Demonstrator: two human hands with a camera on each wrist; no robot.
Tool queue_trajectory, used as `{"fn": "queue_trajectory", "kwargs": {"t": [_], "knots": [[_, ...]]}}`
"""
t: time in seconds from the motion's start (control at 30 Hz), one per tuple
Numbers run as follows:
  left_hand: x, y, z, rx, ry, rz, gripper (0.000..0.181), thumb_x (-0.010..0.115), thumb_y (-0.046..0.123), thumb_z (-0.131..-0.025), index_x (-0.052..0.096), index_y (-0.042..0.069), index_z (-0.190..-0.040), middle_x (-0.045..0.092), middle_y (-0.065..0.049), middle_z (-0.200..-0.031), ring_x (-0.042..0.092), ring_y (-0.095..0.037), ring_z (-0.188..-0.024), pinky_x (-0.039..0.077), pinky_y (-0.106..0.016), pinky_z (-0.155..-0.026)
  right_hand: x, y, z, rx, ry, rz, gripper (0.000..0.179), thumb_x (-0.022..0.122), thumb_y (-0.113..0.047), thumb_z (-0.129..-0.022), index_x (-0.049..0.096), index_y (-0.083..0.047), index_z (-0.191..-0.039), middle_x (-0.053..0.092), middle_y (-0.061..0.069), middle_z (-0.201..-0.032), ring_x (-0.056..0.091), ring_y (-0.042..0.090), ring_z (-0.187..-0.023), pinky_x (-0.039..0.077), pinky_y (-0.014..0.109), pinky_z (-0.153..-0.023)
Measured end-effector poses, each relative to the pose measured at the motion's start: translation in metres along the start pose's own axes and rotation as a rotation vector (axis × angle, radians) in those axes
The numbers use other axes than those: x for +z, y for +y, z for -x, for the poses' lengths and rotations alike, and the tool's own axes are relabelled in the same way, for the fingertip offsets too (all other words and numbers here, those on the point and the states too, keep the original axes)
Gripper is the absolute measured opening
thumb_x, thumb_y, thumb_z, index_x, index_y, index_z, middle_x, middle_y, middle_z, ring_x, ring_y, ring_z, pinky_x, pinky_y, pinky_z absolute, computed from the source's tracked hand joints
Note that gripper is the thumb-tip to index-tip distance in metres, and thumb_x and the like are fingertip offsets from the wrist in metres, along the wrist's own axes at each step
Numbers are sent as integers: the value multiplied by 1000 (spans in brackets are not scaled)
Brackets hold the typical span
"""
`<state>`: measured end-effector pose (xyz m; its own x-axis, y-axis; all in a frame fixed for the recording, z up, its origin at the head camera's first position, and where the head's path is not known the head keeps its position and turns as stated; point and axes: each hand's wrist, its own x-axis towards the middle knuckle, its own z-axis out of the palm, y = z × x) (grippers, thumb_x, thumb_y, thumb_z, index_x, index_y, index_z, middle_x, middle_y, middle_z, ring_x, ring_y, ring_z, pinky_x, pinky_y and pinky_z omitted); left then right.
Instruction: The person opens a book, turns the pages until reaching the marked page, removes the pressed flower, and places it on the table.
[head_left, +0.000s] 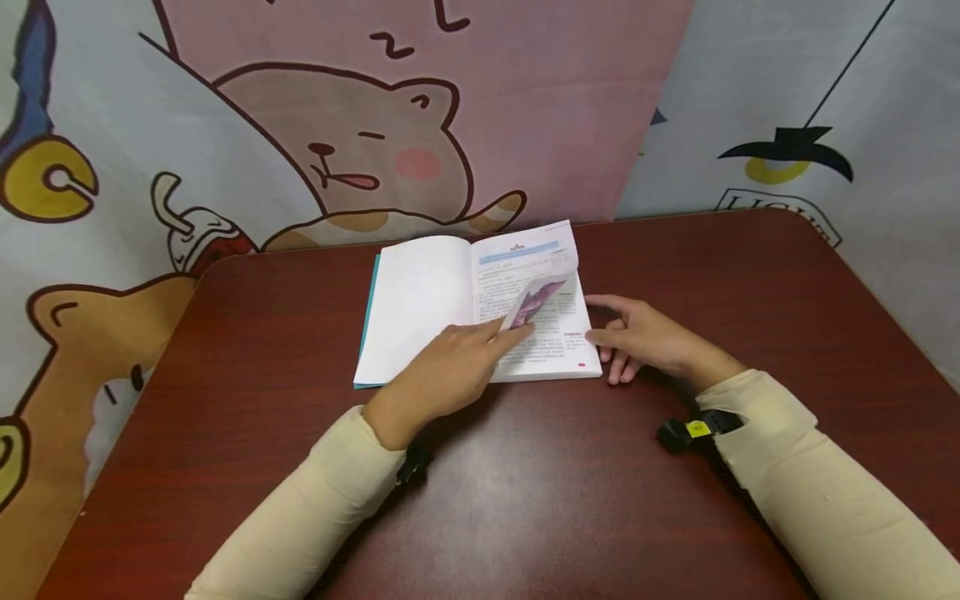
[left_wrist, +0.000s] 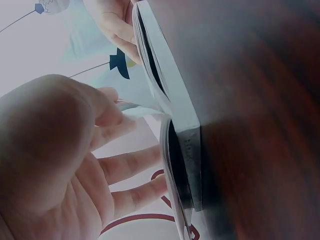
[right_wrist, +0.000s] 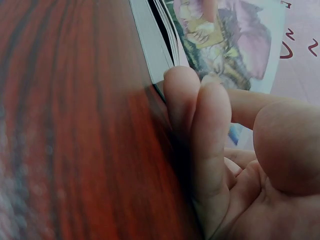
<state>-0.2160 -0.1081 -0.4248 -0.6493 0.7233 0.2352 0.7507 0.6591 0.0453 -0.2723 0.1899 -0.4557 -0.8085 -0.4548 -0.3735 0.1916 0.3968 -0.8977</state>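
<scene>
An open book [head_left: 420,287] lies on the table, its left page blank and its right page [head_left: 536,354] printed with text. My left hand [head_left: 450,367] reaches over the lower middle of it, pinching a curled page [head_left: 534,302] with a purple picture between thumb and forefinger. In the left wrist view, that page rises from the spine while the other fingers [left_wrist: 132,167] spread over the left side. At the book's right edge, my right hand [head_left: 645,340] touches the page edge with its thumb, its fingers relaxed along the side. The picture also shows behind the right hand [right_wrist: 225,135] in the right wrist view.
The brown table [head_left: 540,500] extends around the book on both sides and toward me. Its far edge meets a cloth backdrop [head_left: 562,100] with cartoon animals. A teal cover edge [head_left: 367,325] shows under the book's left side. Dark straps circle both wrists.
</scene>
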Motion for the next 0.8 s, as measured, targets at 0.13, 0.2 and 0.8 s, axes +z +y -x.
{"fn": "queue_trajectory", "kwargs": {"t": [0.13,0.2,0.8], "knots": [[1,-1,0,-24,22,-20,55,54,5,-98,46,19,-151,48,-17,-152,68,-32,-113,56,-45,-89,0,0,0,1,2,3,73,61,-18,-99,20,-16,-159,58,12,-74,69,25,-54,57,39,-48],[2,-1,-1,-54,23,-35,55,53,7,-99,44,21,-152,36,-19,-159,63,-35,-121,55,-48,-93,0,0,1,1,4,3,73,61,-18,-99,20,-16,-159,58,12,-74,69,25,-53,57,38,-48],[-2,-1,-3,-254,32,-252,58,52,24,-96,43,26,-153,10,-15,-169,11,-35,-156,25,-60,-119,0,-2,4,8,-13,16,78,65,-18,-97,18,-15,-160,59,13,-78,70,25,-55,57,38,-50]]}}
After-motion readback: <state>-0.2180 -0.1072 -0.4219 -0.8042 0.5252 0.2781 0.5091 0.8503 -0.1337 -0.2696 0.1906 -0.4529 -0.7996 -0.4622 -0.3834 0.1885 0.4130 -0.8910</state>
